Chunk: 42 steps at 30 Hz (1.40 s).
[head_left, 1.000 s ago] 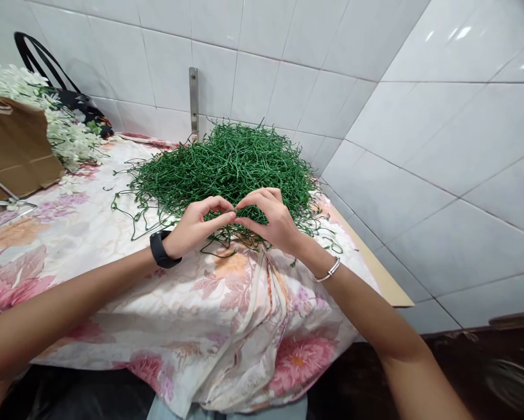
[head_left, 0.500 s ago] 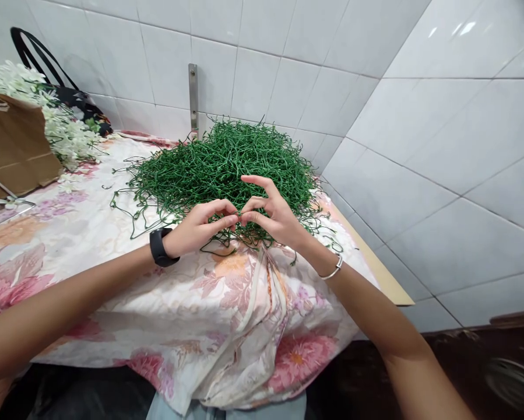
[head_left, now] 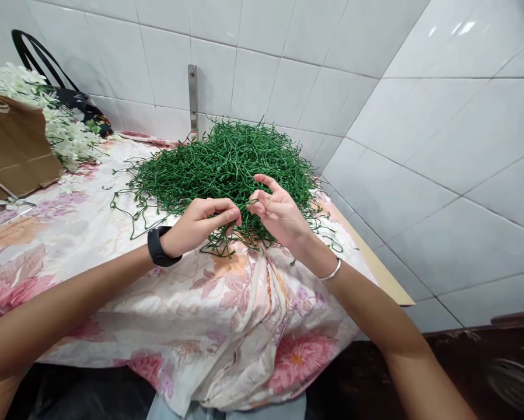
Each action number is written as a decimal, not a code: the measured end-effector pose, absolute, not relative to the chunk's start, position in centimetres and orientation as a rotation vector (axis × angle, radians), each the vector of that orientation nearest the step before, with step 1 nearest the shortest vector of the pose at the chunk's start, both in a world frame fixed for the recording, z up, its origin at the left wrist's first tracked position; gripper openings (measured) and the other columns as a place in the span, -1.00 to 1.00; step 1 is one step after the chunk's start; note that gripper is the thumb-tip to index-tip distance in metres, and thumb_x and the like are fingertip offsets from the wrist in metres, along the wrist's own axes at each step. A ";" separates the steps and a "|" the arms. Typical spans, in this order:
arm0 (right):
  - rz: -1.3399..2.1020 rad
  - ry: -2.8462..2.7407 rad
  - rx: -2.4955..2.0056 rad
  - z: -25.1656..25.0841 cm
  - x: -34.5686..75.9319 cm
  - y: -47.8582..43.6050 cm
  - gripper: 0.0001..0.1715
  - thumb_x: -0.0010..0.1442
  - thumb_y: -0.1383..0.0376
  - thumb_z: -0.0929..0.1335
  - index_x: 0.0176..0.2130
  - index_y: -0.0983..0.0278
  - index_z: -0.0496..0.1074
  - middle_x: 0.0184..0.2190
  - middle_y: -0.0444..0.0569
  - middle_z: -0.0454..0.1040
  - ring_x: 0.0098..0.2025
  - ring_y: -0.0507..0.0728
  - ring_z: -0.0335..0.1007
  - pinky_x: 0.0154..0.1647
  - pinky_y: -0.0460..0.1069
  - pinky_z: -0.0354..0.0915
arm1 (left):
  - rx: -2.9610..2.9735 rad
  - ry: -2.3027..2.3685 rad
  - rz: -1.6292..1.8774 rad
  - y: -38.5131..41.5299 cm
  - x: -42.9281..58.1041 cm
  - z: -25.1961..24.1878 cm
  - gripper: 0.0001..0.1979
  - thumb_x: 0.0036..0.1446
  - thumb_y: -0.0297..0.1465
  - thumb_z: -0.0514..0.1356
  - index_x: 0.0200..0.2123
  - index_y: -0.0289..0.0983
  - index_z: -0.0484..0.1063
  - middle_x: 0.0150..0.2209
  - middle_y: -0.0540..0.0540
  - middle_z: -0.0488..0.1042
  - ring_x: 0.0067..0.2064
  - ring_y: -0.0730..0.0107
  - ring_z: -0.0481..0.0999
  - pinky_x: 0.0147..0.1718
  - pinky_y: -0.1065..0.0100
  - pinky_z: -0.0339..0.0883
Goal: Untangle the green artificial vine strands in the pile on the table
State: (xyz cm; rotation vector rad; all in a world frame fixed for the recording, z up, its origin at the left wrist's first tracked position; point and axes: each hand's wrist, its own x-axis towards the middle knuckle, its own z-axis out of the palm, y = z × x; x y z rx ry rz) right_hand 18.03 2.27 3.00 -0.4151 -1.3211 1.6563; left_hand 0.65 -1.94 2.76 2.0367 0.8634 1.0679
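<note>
A big heap of thin green plastic stems (head_left: pixel 227 163) lies on a table covered with a floral cloth (head_left: pixel 91 233). My left hand (head_left: pixel 201 224), with a black band on the wrist, is curled in a pinch on a green stem at the heap's near edge. My right hand (head_left: pixel 277 211), with a silver bracelet on the wrist, hovers just to the right of it, fingers loosely spread and partly bent, thumb and finger close together over thin stems. The two hands are a few centimetres apart.
A brown cardboard box (head_left: pixel 12 146) stands at the left with white artificial flowers (head_left: pixel 56 125) behind it. A dark bag with black handles (head_left: pixel 73 99) leans on the tiled wall. A metal bracket (head_left: pixel 193 96) is fixed to the wall. The table's right edge (head_left: pixel 376 268) runs close to the side wall.
My hands were joined fingertip to fingertip on a stem; they have drawn apart. The right hand has lifted and spread its fingers, the left stays pinched.
</note>
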 end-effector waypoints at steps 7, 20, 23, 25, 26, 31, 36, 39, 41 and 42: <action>1.589 -1.287 -0.357 3.3 17.8 2.0 -0.68 0.02 0.45 0.29 -0.19 0.24 0.18 -0.58 -0.25 0.21 -0.57 -0.11 0.07 -0.45 -0.13 0.07 | 1.889 0.810 1.165 -2.2 1.3 2.8 -0.74 0.13 -0.29 0.05 -0.48 -0.34 0.37 -0.57 0.01 0.34 -0.49 0.52 0.30 -0.45 0.45 0.16; 1.718 -1.098 -0.384 5.0 18.1 1.4 -0.69 -0.06 0.59 0.27 -0.32 0.27 0.18 -0.58 -0.24 0.21 -0.58 -0.11 0.06 -0.44 -0.17 0.09 | 2.134 0.887 1.272 -2.1 1.6 3.4 -0.71 0.17 -0.31 0.00 -0.49 -0.31 0.38 -0.60 0.00 0.35 -0.48 0.49 0.29 -0.41 0.42 0.13; 1.711 -1.070 -0.366 5.1 18.1 1.5 -0.75 0.00 0.56 0.27 -0.33 0.28 0.19 -0.58 -0.24 0.19 -0.58 -0.12 0.05 -0.45 -0.17 0.08 | 2.204 0.927 1.288 -2.0 1.8 3.4 -0.71 0.17 -0.32 0.00 -0.49 -0.30 0.39 -0.58 -0.01 0.38 -0.45 0.47 0.30 -0.38 0.42 0.14; 1.704 -1.055 -0.356 5.2 18.1 1.5 -0.75 0.00 0.57 0.26 -0.34 0.28 0.19 -0.58 -0.23 0.19 -0.58 -0.12 0.04 -0.46 -0.18 0.08 | 2.225 0.945 1.305 -1.9 1.8 3.4 -0.71 0.17 -0.31 0.00 -0.48 -0.30 0.40 -0.57 -0.01 0.40 -0.44 0.46 0.30 -0.35 0.41 0.14; 1.701 -1.050 -0.355 5.3 18.1 1.4 -0.74 -0.01 0.59 0.25 -0.34 0.28 0.19 -0.57 -0.23 0.19 -0.58 -0.12 0.04 -0.45 -0.18 0.08 | 2.233 0.956 1.314 -1.9 1.9 3.4 -0.71 0.17 -0.30 -0.01 -0.48 -0.30 0.40 -0.57 -0.01 0.40 -0.43 0.46 0.31 -0.34 0.41 0.14; 1.662 -1.083 -0.371 5.6 18.2 1.2 -0.67 -0.09 0.62 0.24 -0.36 0.25 0.17 -0.58 -0.24 0.15 -0.56 -0.11 0.03 -0.44 -0.17 0.08 | 2.258 0.960 1.360 -1.7 2.0 3.3 -0.71 0.17 -0.29 0.00 -0.47 -0.28 0.41 -0.57 0.00 0.41 -0.42 0.46 0.31 -0.33 0.40 0.14; 1.582 -1.176 -0.463 6.4 18.3 0.9 -0.71 -0.07 0.55 0.26 -0.38 0.22 0.13 -0.61 -0.24 0.10 -0.57 -0.06 -0.03 -0.49 -0.14 0.04 | 2.268 0.924 1.390 -1.9 2.1 3.5 -0.71 0.16 -0.29 0.00 -0.47 -0.27 0.42 -0.56 0.00 0.42 -0.41 0.45 0.32 -0.33 0.40 0.15; 1.559 -1.211 -0.461 7.0 18.4 0.5 -0.72 -0.07 0.54 0.26 -0.39 0.23 0.13 -0.61 -0.23 0.07 -0.57 -0.06 -0.06 -0.49 -0.13 0.03 | 2.256 0.884 1.393 -2.1 2.1 3.7 -0.71 0.16 -0.28 0.01 -0.48 -0.27 0.42 -0.56 -0.01 0.42 -0.40 0.44 0.31 -0.32 0.40 0.15; 1.546 -1.247 -0.446 7.3 18.5 0.3 -0.75 -0.04 0.52 0.26 -0.38 0.22 0.13 -0.62 -0.23 0.06 -0.57 -0.05 -0.06 -0.48 -0.13 0.02 | 2.239 0.841 1.394 -2.3 2.1 3.8 -0.71 0.16 -0.29 0.00 -0.48 -0.27 0.41 -0.56 -0.01 0.41 -0.40 0.43 0.30 -0.32 0.40 0.16; 1.534 -1.266 -0.443 7.4 18.5 0.2 -0.77 -0.02 0.50 0.25 -0.37 0.22 0.13 -0.62 -0.23 0.05 -0.57 -0.05 -0.06 -0.48 -0.12 0.02 | 2.231 0.822 1.395 -2.4 2.1 3.9 -0.71 0.16 -0.29 0.00 -0.47 -0.27 0.41 -0.56 -0.02 0.40 -0.40 0.43 0.29 -0.32 0.40 0.16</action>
